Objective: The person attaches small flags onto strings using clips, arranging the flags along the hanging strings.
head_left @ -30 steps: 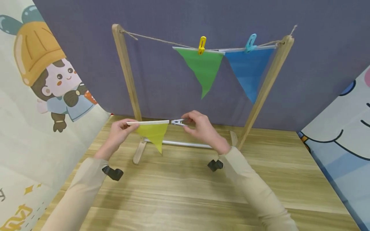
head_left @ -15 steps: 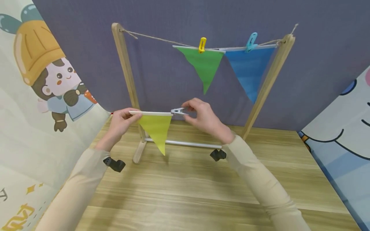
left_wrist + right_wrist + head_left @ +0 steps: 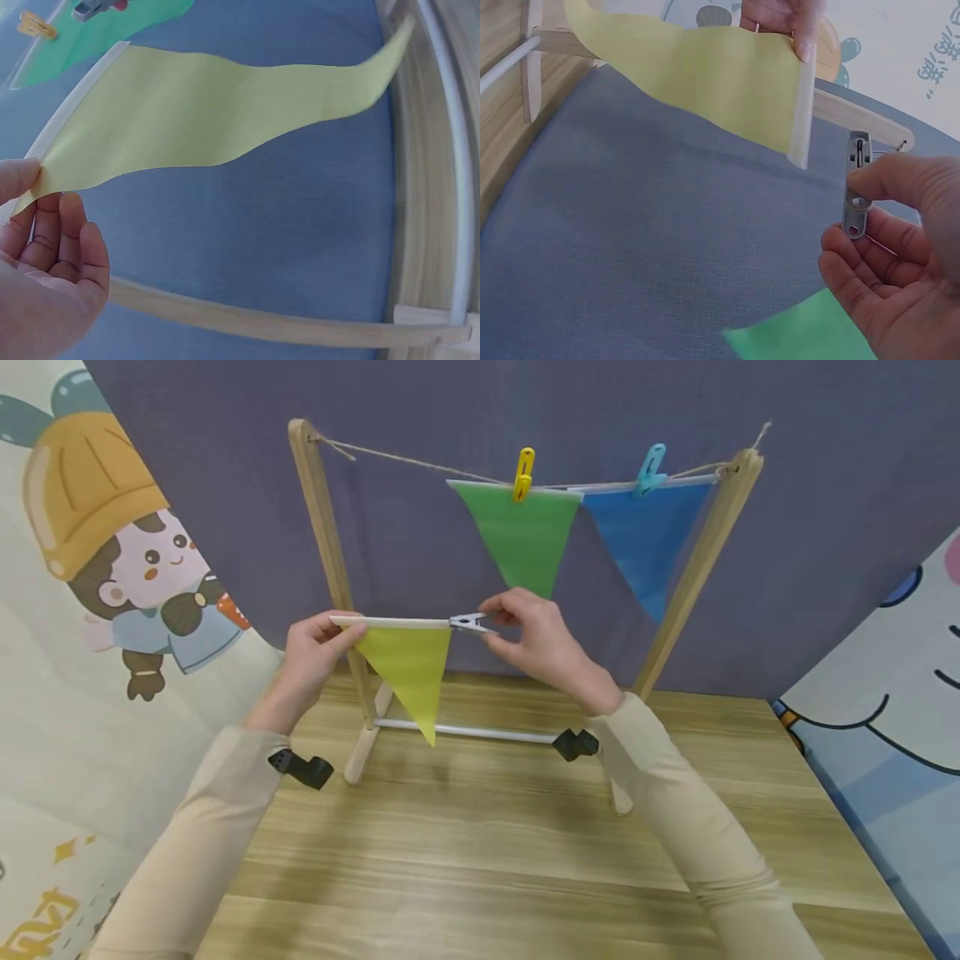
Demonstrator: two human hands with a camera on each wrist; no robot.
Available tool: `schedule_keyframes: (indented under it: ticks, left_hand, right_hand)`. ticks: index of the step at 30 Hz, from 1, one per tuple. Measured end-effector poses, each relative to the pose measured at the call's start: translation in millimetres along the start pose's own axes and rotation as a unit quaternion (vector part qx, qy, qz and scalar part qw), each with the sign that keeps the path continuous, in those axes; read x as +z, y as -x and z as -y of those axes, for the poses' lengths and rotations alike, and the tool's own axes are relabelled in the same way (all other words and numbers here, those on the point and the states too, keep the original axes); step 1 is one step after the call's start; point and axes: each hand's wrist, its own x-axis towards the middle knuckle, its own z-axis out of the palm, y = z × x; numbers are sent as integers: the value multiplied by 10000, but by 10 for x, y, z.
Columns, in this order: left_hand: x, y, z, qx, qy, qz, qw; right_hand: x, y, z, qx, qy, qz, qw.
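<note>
My left hand (image 3: 311, 660) pinches the left end of the white top strip of a yellow pennant (image 3: 408, 672), which hangs point down. My right hand (image 3: 547, 643) pinches a grey clothespin (image 3: 469, 622) between thumb and fingers, near the strip's right end. The right wrist view shows that clothespin (image 3: 857, 187) apart from the strip. Behind my hands, a green pennant (image 3: 521, 531) hangs from a string (image 3: 420, 462) under a yellow clothespin (image 3: 523, 477). To its right hangs a blue pennant (image 3: 648, 539) under a light blue clothespin (image 3: 650, 472). My right hand hides the green pennant's tip.
The string runs between a left wooden post (image 3: 322, 518) and a right wooden post (image 3: 697, 572). A white rod (image 3: 487, 734) joins the posts low down. The stand rests on a wood-grain table (image 3: 480, 860) before a grey-blue cloth backdrop (image 3: 420, 402).
Both hands have risen toward the string, bringing the yellow pennant and the grey clothespin up with them. The green pennant's lower part, seen whole before, is now partly behind my right hand.
</note>
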Motion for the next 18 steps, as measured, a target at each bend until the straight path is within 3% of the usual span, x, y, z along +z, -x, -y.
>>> schedule_keyframes:
  ticks: [6,18]
  left_hand:
    - [68,-50,-94,44,411,-42,9991]
    - [161,-160,-258,409,612,-323,9968]
  right_hand:
    - [-30,-27,7,-44,57,-14,10000]
    - [-204,-178,52,-73,284,-139,9995]
